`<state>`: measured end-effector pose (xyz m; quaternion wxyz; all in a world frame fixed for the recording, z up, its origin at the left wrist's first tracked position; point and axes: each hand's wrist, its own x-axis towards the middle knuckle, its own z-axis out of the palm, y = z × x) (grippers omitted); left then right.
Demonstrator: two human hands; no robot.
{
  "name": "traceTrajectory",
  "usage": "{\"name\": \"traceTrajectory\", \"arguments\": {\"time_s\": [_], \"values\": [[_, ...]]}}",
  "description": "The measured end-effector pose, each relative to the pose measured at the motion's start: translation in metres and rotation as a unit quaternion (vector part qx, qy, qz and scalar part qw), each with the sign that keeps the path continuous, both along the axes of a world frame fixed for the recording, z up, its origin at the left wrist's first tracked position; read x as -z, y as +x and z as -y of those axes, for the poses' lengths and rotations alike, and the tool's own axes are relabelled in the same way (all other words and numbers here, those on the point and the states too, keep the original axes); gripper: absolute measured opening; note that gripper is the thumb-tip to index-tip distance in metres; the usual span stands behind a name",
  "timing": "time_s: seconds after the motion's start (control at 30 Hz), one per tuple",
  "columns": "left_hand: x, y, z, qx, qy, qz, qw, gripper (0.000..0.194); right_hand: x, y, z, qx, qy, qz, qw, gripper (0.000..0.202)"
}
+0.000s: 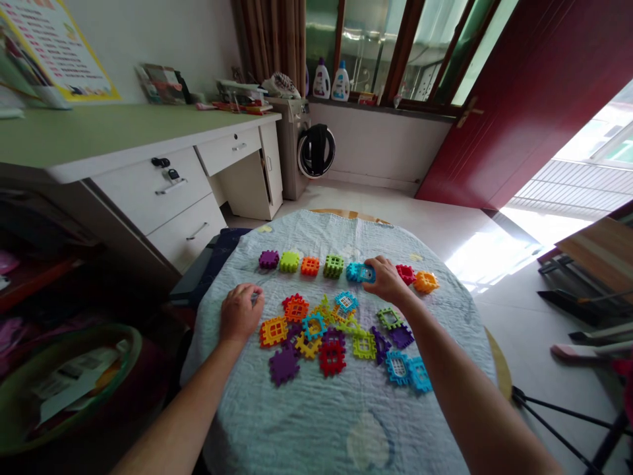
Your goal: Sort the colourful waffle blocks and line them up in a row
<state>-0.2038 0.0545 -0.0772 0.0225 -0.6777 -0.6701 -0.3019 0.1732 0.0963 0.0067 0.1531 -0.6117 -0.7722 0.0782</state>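
Observation:
My right hand reaches to the back row of plastic building blocks. Its fingers close on the right end of a blue block, which lies low at the cloth. Palm down at the left side of the table rests my left hand, fingers bent, with a gap between thumb and forefinger and no block in it. Along the same row stand a purple block, a lime block, an orange block, a green block, a red block and a yellow-orange block.
Loose notched pieces lie heaped mid-table, among them a purple plate, a red frame and a blue frame. A pale cloth covers the round table. Beyond are a desk, a washing machine and a red door.

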Motion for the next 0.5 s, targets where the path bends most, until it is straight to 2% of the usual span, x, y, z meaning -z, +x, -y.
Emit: {"name": "traceTrajectory", "arguments": {"time_s": [0.07, 0.17, 0.5], "values": [[-0.001, 0.000, 0.000, -0.002, 0.001, 0.004, 1.000, 0.019, 0.003, 0.001, -0.021, 0.009, -0.016, 0.009, 1.000, 0.049], [-0.002, 0.001, 0.000, -0.003, -0.002, 0.003, 1.000, 0.019, 0.010, -0.001, -0.038, 0.010, -0.042, 0.034, 0.998, 0.052], [-0.001, 0.001, 0.000, -0.002, -0.003, 0.010, 1.000, 0.016, 0.021, 0.000, -0.051, -0.011, -0.081, 0.087, 0.993, 0.055]]}}
